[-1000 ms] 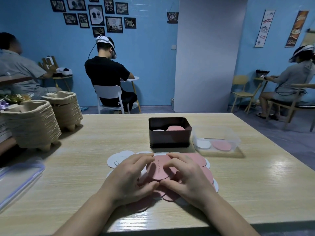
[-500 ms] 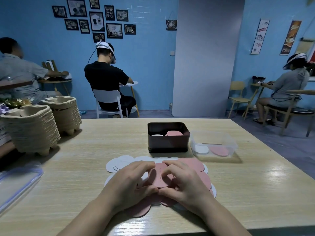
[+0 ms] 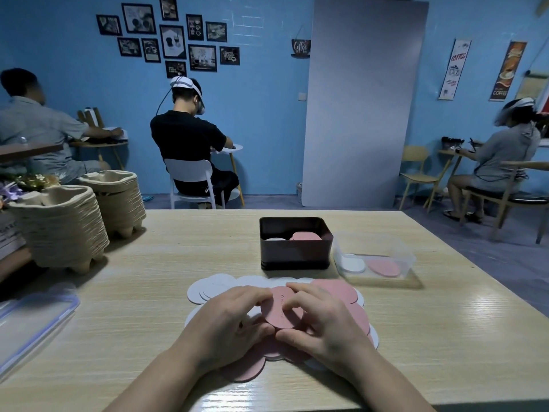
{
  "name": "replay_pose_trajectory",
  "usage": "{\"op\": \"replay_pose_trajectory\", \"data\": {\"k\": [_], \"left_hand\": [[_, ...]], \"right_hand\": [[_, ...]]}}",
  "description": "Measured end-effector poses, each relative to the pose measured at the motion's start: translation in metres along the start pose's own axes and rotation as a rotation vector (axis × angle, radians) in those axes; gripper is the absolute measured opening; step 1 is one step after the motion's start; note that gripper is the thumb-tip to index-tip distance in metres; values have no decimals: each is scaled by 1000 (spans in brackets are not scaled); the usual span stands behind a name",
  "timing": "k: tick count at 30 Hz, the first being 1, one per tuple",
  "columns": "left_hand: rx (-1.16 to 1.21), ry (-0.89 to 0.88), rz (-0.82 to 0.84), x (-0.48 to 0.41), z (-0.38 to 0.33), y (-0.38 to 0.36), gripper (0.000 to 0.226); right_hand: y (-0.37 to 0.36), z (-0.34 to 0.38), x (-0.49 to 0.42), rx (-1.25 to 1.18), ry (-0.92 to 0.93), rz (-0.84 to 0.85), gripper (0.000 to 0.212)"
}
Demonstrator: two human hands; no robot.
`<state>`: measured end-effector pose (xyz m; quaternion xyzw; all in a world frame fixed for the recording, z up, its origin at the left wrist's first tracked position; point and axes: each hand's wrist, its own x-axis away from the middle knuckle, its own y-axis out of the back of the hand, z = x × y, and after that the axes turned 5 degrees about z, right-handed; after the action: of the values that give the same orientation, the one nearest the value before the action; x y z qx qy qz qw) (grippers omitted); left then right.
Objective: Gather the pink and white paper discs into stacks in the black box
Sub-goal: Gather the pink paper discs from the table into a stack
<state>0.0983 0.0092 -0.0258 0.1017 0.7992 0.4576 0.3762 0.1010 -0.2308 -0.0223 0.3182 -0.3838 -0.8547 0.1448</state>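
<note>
- 1 pink disc (image 3: 279,310) is pinched at its edges by the curled fingers of both the left hand (image 3: 228,322) and the right hand (image 3: 323,325); the faint print on it can't be read, tbh.
- Loose pink and white discs (image 3: 214,288) are spread underneath on the table (image 3: 445,337).
- Further back, a few discs are sat in the black box (image 3: 294,254).
- "Coffee" is written on the wall sign (image 3: 300,48).

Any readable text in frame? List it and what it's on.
"Coffee": dark hanging sign on the wall.
"COFFEE": white banner.
"COFFEE": orange banner, near its foot.
Framed pictures and pink disc: print too small to read.
</note>
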Motion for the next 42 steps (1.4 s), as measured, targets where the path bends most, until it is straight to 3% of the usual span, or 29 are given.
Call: {"op": "replay_pose_trajectory", "data": {"k": [14,23,32,37,42], "left_hand": [[-1,8,23,-3,-2,4,39],[23,-11,-31,-15,1,11,35],[-2,10,-68,-70,18,24,43],[-139,82,-132,-94,34,16,42],[-244,76,-92,-94,48,-5,50]], "right_hand": [[0,-3,-2,24,27,-3,37],[27,2,-32,94,115,114,30],[65,-20,-75,82,134,40,30],[92,-48,-103,74,-13,-87,26],[104,-82,-136,129,-154,-67,27]]}}
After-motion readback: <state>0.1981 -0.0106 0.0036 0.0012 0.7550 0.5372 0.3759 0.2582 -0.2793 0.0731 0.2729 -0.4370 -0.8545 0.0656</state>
